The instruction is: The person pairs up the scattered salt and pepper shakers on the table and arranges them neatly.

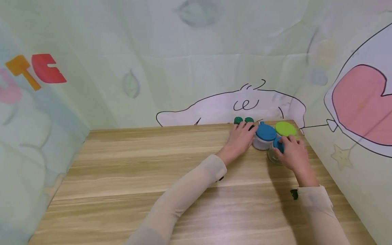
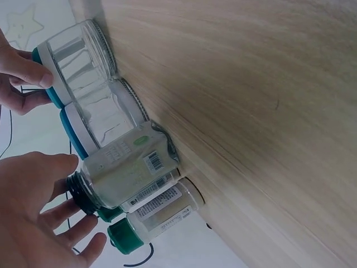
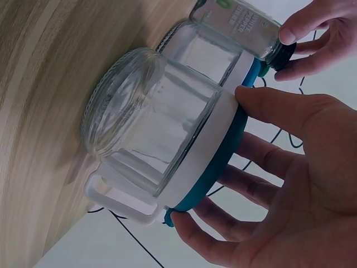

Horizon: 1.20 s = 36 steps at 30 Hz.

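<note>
At the far right of the table, my right hand (image 1: pixel 294 153) grips the blue lid of a clear glass jar (image 3: pixel 150 123), thumb on one side of its rim and fingertips on the other. The jar stands upright on the wood. Just left of it, a second blue-lidded jar (image 1: pixel 265 132) stands close by. My left hand (image 1: pixel 242 137) pinches the black cap (image 2: pixel 81 192) of a small pepper bottle (image 2: pixel 131 162), which stands beside that second jar. Behind it are two green-capped bottles (image 2: pixel 159 215), one partly hidden.
A jar with a lime-green lid (image 1: pixel 285 128) stands at the back right corner, behind the blue-lidded jars. The wooden table (image 1: pixel 147 170) meets a printed cloth backdrop (image 1: pixel 190 78) along its back and sides.
</note>
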{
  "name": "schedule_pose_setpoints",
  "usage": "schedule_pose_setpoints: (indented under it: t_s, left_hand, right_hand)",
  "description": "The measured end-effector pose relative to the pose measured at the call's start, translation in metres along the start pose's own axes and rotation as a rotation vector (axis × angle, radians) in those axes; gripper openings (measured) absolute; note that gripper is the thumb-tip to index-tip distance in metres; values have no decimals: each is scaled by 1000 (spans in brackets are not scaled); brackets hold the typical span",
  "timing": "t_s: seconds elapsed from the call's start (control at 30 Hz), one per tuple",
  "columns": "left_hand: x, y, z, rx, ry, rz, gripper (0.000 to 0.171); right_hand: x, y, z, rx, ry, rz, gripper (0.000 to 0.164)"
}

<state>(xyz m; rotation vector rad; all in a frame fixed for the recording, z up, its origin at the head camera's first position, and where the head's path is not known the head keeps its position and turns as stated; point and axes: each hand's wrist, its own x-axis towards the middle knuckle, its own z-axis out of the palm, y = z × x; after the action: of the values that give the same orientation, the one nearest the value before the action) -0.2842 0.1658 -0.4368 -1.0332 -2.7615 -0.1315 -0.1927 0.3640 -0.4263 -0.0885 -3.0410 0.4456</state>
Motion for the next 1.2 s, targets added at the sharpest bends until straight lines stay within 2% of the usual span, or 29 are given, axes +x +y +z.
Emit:
schedule_pose_setpoints:
  t_s: [0.3, 0.6, 0.97, 1.2]
  left_hand:
    - [7, -1, -1, -10, 21, -27, 44]
    - [7, -1, -5, -87, -7, -57, 40]
    - [6, -4, -5, -106, -26, -42, 34]
    - [7, -5, -8, -117, -38, -34, 37]
  right_hand:
    - [0, 1, 0, -7, -2, -7, 45]
    - [-2, 0, 0, -5, 12, -14, 42]
    - [0, 1, 2, 4, 37, -38, 43]
    - [2, 1, 1, 31, 32, -2, 45]
